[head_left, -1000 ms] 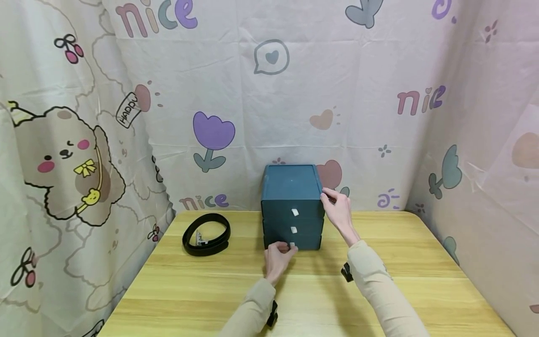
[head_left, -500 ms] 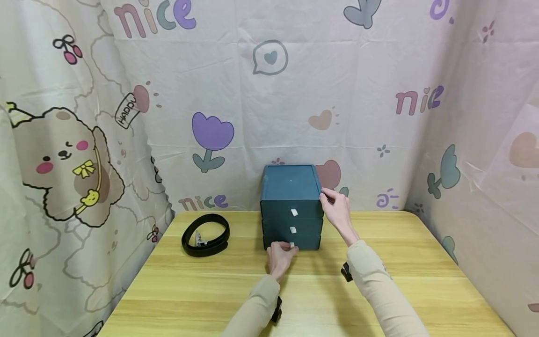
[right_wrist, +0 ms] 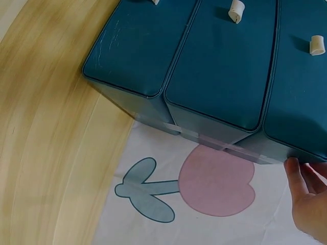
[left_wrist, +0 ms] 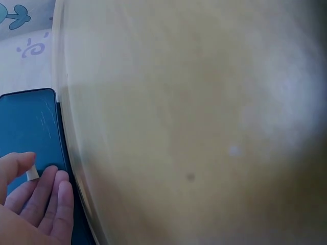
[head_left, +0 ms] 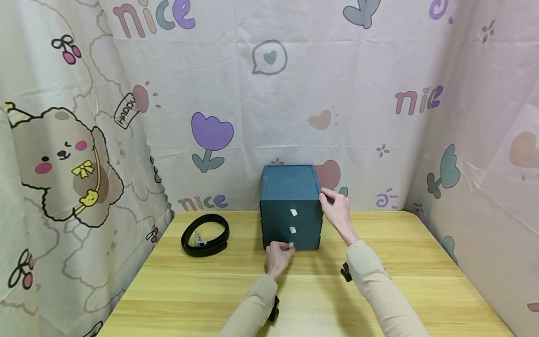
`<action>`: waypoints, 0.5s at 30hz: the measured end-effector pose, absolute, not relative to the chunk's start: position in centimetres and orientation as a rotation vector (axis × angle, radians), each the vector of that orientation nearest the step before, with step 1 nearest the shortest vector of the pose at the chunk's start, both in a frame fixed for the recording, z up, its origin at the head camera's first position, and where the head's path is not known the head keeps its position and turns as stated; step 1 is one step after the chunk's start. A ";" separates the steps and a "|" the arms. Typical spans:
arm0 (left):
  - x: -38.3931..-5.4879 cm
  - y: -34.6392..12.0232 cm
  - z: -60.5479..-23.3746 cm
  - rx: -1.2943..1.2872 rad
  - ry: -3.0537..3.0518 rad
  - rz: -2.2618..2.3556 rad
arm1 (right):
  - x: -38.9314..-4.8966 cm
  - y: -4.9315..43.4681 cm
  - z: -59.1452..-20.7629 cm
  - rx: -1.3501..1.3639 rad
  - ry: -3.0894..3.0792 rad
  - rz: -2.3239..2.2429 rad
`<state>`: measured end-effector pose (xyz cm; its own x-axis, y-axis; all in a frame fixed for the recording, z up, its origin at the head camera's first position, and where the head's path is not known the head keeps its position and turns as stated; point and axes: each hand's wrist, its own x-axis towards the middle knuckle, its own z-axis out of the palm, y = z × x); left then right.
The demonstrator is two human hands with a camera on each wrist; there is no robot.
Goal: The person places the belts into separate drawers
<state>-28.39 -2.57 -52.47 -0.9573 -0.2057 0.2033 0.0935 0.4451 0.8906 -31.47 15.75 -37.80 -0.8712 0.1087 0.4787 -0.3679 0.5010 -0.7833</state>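
A dark teal drawer box [head_left: 290, 182] with three stacked drawers stands at the table's back, all its drawers pushed in. Each drawer front bears a small white pull tab, such as the middle tab [head_left: 292, 230]. Low at the front, my left hand [head_left: 278, 257] pinches the bottom pull tab [left_wrist: 32, 173] between thumb and fingers; its other fingers lie along the drawer front in the left wrist view. My right hand [head_left: 337, 210] touches the box's upper right side near the front corner, thumb and fingertips against the side wall [right_wrist: 286, 148].
A coiled black belt [head_left: 205, 253] with a silver buckle [head_left: 200, 241] lies on the wooden table [head_left: 189, 295] left of the box. A patterned cloth [head_left: 303, 93] hangs close behind the box, and more cloth flanks both sides of the table.
My left hand's thumb has drawn in slightly leftward to the bottom tab, and the left wrist has shifted a little. The right hand, box and belt stay where they were.
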 end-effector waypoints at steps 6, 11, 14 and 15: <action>-28.1 -2.7 -52.4 0.064 -2.411 -1.516 | -31.4 15.7 -37.8 0.222 -2.267 1.348; -27.9 -2.8 -52.2 0.047 -2.432 -1.495 | -31.4 15.7 -37.8 0.229 -2.273 1.350; -27.7 -3.0 -52.2 0.031 -2.440 -1.500 | -31.4 15.8 -37.8 0.230 -2.276 1.350; -27.7 -3.0 -52.2 0.022 -2.441 -1.508 | -31.4 15.8 -37.8 0.231 -2.277 1.350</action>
